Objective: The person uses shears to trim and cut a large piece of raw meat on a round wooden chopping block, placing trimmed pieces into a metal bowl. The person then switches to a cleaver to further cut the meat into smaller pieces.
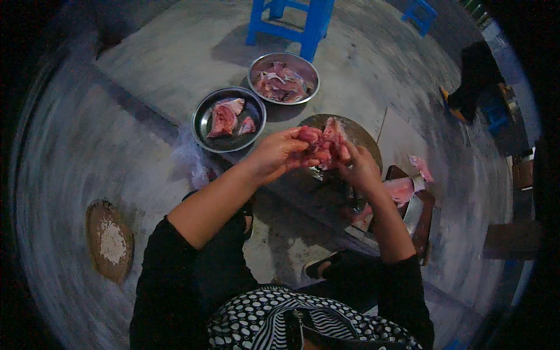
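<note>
Both my left hand (pixel 282 153) and my right hand (pixel 361 164) grip one piece of raw red meat (pixel 324 146), the left on its left side and the right on its right side. It is held over a round chopping board (pixel 365 135) near the floor. Left of my hands, a metal bowl (pixel 199 135) holds a few chunks of raw meat (pixel 224 119). Behind it, a second metal bowl (pixel 315 76) holds many raw pieces (pixel 280 83). At the right, below the board, lie more raw meat (pixel 400 190) and a broad metal blade (pixel 412 214), partly hidden by my right arm.
A blue plastic stool (pixel 310 33) stands behind the bowls. A clear plastic bag (pixel 192 157) lies beside the near bowl. At the left is a round patch with pale grains (pixel 111 240). Another person's leg and shoe (pixel 455 105) show at the upper right.
</note>
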Demonstrator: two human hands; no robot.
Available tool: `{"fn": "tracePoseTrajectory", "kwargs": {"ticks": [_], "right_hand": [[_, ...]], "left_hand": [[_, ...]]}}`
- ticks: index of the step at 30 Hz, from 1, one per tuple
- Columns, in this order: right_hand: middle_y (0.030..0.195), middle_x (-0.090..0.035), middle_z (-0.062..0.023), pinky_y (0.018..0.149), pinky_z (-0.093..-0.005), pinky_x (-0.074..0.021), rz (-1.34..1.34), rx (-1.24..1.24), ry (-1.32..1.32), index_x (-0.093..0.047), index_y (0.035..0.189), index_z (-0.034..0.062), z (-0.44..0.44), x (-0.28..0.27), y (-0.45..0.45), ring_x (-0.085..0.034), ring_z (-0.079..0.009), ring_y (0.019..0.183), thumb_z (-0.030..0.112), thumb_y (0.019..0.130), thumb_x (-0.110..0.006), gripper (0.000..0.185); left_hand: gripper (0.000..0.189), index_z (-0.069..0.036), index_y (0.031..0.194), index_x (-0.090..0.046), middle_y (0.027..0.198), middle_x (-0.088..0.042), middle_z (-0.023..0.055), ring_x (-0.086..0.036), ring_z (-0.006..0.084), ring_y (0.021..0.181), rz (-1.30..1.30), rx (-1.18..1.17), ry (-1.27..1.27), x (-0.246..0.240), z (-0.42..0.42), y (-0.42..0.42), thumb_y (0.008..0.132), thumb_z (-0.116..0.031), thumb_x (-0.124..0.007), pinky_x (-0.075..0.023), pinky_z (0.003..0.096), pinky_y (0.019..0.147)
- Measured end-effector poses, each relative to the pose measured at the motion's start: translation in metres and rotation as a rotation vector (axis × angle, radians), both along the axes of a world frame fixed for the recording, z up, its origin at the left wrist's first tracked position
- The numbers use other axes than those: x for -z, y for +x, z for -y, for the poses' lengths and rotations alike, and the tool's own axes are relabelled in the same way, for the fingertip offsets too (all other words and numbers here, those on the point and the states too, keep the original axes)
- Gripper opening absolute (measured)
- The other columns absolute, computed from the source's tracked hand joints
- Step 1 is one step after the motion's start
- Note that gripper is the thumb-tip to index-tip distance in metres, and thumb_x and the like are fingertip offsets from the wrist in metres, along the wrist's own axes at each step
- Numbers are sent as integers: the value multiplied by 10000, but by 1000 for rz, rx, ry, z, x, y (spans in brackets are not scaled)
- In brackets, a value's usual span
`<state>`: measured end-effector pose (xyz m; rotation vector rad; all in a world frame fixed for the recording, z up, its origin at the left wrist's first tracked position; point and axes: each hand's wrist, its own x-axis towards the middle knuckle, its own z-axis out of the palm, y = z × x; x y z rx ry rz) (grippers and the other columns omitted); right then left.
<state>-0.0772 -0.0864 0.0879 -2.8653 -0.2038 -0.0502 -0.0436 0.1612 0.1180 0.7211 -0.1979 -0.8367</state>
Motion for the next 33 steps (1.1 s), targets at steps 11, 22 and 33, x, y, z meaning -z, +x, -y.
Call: {"fn": "tracePoseTrajectory", "kwargs": {"ticks": [11, 22, 33], "right_hand": [[865, -571, -58, 671, -255, -451, -190, 303, 686, -508, 1062, -14, 77, 22, -104, -549, -131, 756, 100, 827, -552, 265], [850, -585, -35, 572, -208, -432, -21, 397, 633, -548, 1033, 9, 205, 94, -131, -533, -87, 670, 170, 823, -583, 267], [774, -591, -40, 492, -229, -423, -81, 507, 329, -574, 996, 30, 152, 81, -135, -528, -98, 584, 203, 803, -596, 261]], "left_hand": [[182, -42, 994, -556, 894, -601, 55, -591, 161, 798, 193, -526, 69, -8, -93, -2, 818, -89, -547, -498, 291, 707], [162, -60, 964, -528, 882, -577, 50, -559, 143, 756, -85, -991, 482, 87, -324, -110, 824, -139, -543, -454, 256, 647], [37, -77, 823, -521, 695, -536, 52, -513, 138, 533, -234, -461, 568, 248, -182, -69, 804, -108, -529, -421, 257, 431]]}}
